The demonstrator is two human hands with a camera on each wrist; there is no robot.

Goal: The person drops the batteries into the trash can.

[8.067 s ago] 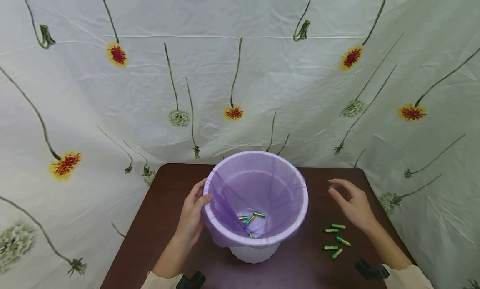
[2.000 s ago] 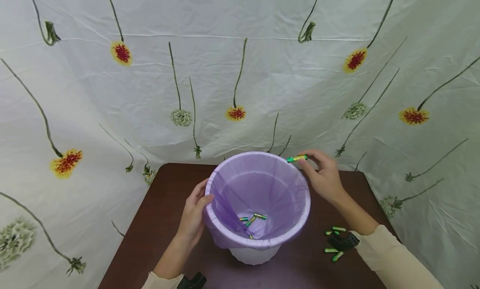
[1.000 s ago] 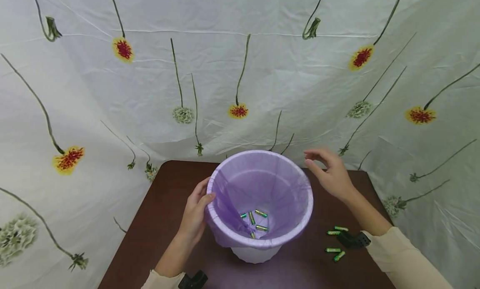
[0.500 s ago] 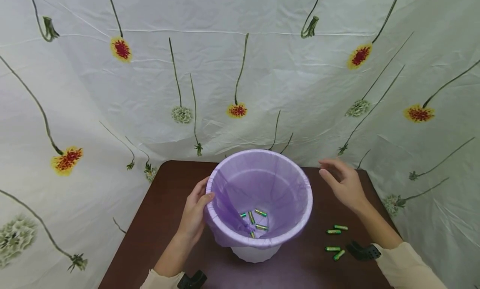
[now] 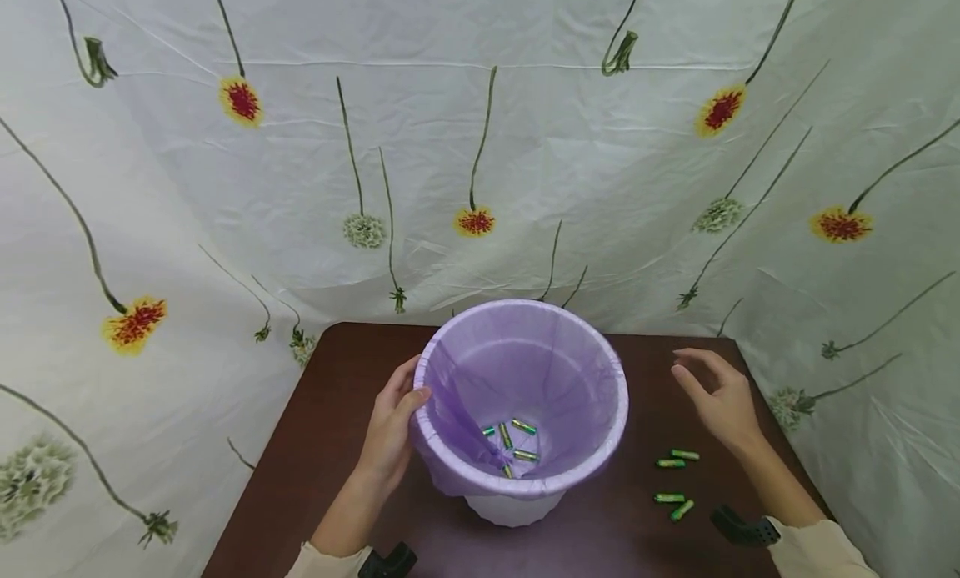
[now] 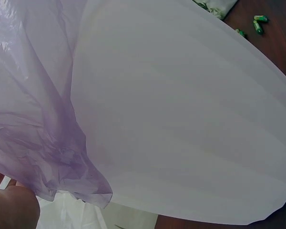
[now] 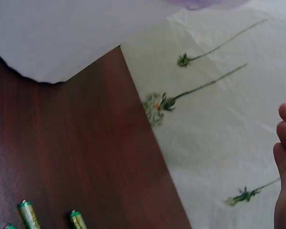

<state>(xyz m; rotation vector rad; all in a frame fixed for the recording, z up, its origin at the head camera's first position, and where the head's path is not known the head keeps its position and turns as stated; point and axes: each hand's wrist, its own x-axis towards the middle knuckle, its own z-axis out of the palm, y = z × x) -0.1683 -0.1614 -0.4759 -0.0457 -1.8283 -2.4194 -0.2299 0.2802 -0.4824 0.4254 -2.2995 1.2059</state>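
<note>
A white bin (image 5: 513, 510) with a purple liner bag (image 5: 517, 353) folded over its rim stands on the table. My left hand (image 5: 392, 424) grips the rim on the left side, thumb over the edge and fingers outside. Several green and gold batteries (image 5: 526, 455) lie at the bottom of the bag. My right hand (image 5: 723, 399) hovers beyond the bin's right side, holding nothing, with its fingers loosely bent. Below it on the tabletop lie several more batteries (image 5: 670, 497); a few of them (image 7: 29, 214) also show in the right wrist view.
The dark brown table (image 5: 330, 411) has its back edge against a white cloth (image 5: 420, 144) printed with flowers, which also hangs at both sides. Each wrist wears a black camera mount (image 5: 742, 528).
A battery that my right hand held over the rim has dropped into the bag. That hand has since drawn back right and down toward the loose batteries. My left hand stays on the rim.
</note>
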